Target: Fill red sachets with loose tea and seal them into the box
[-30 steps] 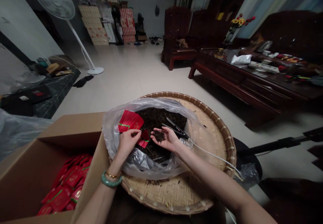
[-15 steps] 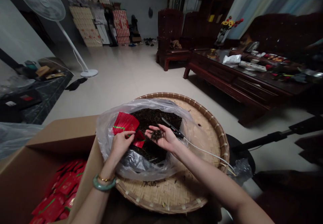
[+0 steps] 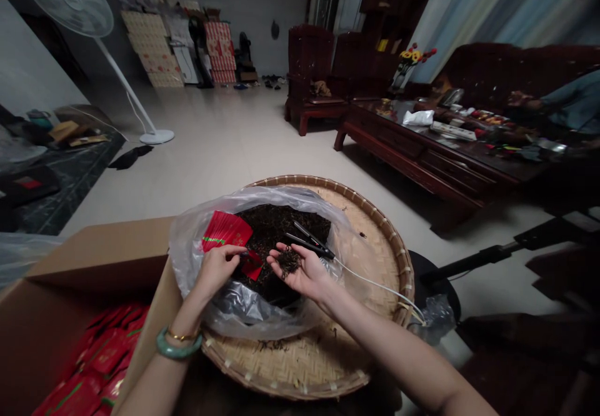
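Note:
My left hand (image 3: 217, 272), with a green bangle and a gold-coloured bracelet at the wrist, pinches a small red packet (image 3: 254, 267) by its upper edge. My right hand (image 3: 304, 272) is palm up and cupped, holding a small heap of dark loose tea leaves (image 3: 287, 259) close to the packet. Below both hands is a clear plastic bag (image 3: 187, 247) of the same dark leaves. On the leaves lie a fanned stack of flat red packets (image 3: 227, 231) and a black flat iron (image 3: 310, 242) with a white cord, its arms apart.
The bag rests on a round woven bamboo tray (image 3: 323, 366). At the left stands a cardboard box (image 3: 100, 247) holding several filled red packets (image 3: 100, 353). A black stand (image 3: 497, 250) is at right. Beyond are a wooden table (image 3: 422, 147), a fan (image 3: 70, 0) and a person's sleeve (image 3: 574, 104).
The view has shifted slightly, bringing a person's sleeve more into sight at right. More of the flat iron shows beside my right hand. Both hands keep their holds.

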{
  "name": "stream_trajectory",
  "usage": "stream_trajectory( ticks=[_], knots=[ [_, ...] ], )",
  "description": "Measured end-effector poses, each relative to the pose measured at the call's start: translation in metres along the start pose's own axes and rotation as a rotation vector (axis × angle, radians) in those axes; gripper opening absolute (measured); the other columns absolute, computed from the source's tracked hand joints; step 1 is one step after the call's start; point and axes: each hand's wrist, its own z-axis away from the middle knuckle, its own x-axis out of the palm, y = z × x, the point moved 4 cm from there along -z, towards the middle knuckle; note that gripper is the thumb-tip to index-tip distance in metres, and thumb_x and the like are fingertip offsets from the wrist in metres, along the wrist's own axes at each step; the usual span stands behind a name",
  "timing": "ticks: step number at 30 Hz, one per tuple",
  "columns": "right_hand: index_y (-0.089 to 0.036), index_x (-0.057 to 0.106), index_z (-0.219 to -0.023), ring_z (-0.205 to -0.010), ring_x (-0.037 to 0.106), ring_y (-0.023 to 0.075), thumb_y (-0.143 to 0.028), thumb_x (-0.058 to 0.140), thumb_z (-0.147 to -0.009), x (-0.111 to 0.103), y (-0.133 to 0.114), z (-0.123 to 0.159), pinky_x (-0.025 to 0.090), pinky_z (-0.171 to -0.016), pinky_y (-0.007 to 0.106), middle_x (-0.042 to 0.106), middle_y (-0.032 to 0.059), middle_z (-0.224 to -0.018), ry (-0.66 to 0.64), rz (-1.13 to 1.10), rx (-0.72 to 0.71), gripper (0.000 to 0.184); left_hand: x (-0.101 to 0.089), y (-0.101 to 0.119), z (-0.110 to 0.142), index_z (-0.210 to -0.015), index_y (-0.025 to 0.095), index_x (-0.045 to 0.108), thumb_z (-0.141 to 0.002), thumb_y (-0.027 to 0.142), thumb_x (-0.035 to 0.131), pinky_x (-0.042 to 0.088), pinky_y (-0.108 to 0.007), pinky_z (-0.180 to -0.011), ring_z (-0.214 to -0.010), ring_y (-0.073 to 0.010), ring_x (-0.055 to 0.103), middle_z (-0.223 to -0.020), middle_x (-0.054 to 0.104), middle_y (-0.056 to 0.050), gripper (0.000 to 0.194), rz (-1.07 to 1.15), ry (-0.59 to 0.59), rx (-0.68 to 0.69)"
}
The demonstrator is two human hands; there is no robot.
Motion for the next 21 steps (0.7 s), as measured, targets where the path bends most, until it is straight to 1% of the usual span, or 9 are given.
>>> stream_trajectory(
  ticks=[3, 5, 8, 11, 13, 15, 16, 18, 21],
  knots=[
    [-0.008, 0.057, -0.097, -0.078, 0.067, 0.0175, -0.021, 0.034, -0.091, 0.01, 0.001, 0.006, 0.056, -0.069, 0.028, 0.068, 0.0131, -0.084, -0.062, 0.042, 0.054, 0.028, 0.001, 0.0, 0.002, -0.093, 0.018, 0.073, -0.071, 0.034, 0.048, 0.05, -0.03, -0.066, -0.061, -0.0199, 0.065, -0.08, 0.075, -0.005, 0.037, -0.036, 0.004, -0.065],
    [-0.008, 0.057, -0.095, -0.078, 0.067, 0.0171, -0.02, 0.033, -0.091, 0.01, 0.003, 0.006, 0.056, -0.069, 0.028, 0.067, 0.013, -0.084, -0.052, 0.033, 0.068, 0.027, 0.001, 0.001, 0.004, -0.094, 0.018, 0.073, -0.072, 0.037, 0.049, 0.05, -0.031, -0.063, -0.057, -0.0196, 0.064, -0.078, 0.074, -0.006, 0.038, -0.045, 0.042, -0.108],
    [-0.009, 0.056, -0.09, -0.076, 0.067, 0.017, -0.02, 0.034, -0.091, -0.001, 0.008, 0.0, 0.057, -0.07, 0.029, 0.066, 0.0114, -0.076, 0.058, -0.034, 0.047, 0.025, -0.002, 0.006, 0.005, -0.092, 0.018, 0.073, -0.071, 0.036, 0.054, 0.051, -0.032, -0.071, -0.068, -0.0211, 0.067, -0.086, 0.074, -0.007, 0.034, -0.015, 0.125, -0.083],
    [-0.011, 0.054, -0.086, -0.072, 0.066, 0.0182, -0.021, 0.033, -0.091, -0.014, 0.014, -0.003, 0.057, -0.071, 0.034, 0.063, 0.0097, -0.068, 0.184, -0.085, 0.067, 0.024, -0.009, 0.014, 0.003, -0.097, 0.017, 0.071, -0.07, 0.032, 0.056, 0.052, -0.032, -0.077, -0.076, -0.0203, 0.067, -0.093, 0.074, -0.007, 0.034, 0.055, 0.218, -0.023],
    [-0.011, 0.054, -0.087, -0.076, 0.066, 0.0197, -0.024, 0.032, -0.092, -0.014, 0.014, -0.001, 0.057, -0.071, 0.037, 0.063, 0.0109, -0.072, 0.19, -0.091, 0.059, 0.026, -0.015, 0.021, 0.001, -0.102, 0.016, 0.069, -0.072, 0.03, 0.055, 0.052, -0.031, -0.078, -0.08, -0.0193, 0.067, -0.1, 0.072, -0.007, 0.036, 0.079, 0.281, 0.027],
    [-0.012, 0.054, -0.087, -0.079, 0.066, 0.0198, -0.027, 0.031, -0.093, -0.01, 0.011, 0.003, 0.057, -0.071, 0.036, 0.064, 0.0116, -0.076, 0.172, -0.09, 0.014, 0.028, -0.016, 0.03, 0.001, -0.105, 0.015, 0.067, -0.073, 0.026, 0.053, 0.052, -0.031, -0.082, -0.086, -0.0191, 0.066, -0.107, 0.069, -0.008, 0.037, 0.068, 0.314, 0.099],
    [-0.012, 0.054, -0.087, -0.078, 0.067, 0.0191, -0.027, 0.031, -0.094, -0.007, 0.009, 0.006, 0.057, -0.07, 0.035, 0.065, 0.0113, -0.077, 0.167, -0.079, -0.001, 0.028, -0.014, 0.034, 0.002, -0.106, 0.015, 0.067, -0.073, 0.024, 0.052, 0.051, -0.032, -0.085, -0.089, -0.0193, 0.066, -0.109, 0.068, -0.008, 0.037, 0.056, 0.306, 0.139],
    [-0.012, 0.054, -0.086, -0.072, 0.067, 0.0171, -0.026, 0.031, -0.094, -0.001, 0.005, 0.012, 0.057, -0.065, 0.03, 0.066, 0.0103, -0.076, 0.15, -0.017, 0.001, 0.028, -0.005, 0.043, 0.004, -0.105, 0.015, 0.067, -0.074, 0.02, 0.05, 0.049, -0.033, -0.09, -0.097, -0.0202, 0.064, -0.11, 0.067, -0.009, 0.036, 0.027, 0.226, 0.226],
    [-0.012, 0.056, -0.088, -0.063, 0.066, 0.0141, -0.022, 0.032, -0.093, 0.011, -0.001, 0.019, 0.053, -0.054, 0.022, 0.067, 0.0081, -0.074, 0.025, 0.144, -0.007, 0.027, 0.014, 0.055, 0.01, -0.105, 0.016, 0.067, -0.074, 0.013, 0.049, 0.048, -0.033, -0.089, -0.099, -0.0202, 0.062, -0.109, 0.067, -0.009, 0.035, -0.027, 0.055, 0.318]
  ],
)
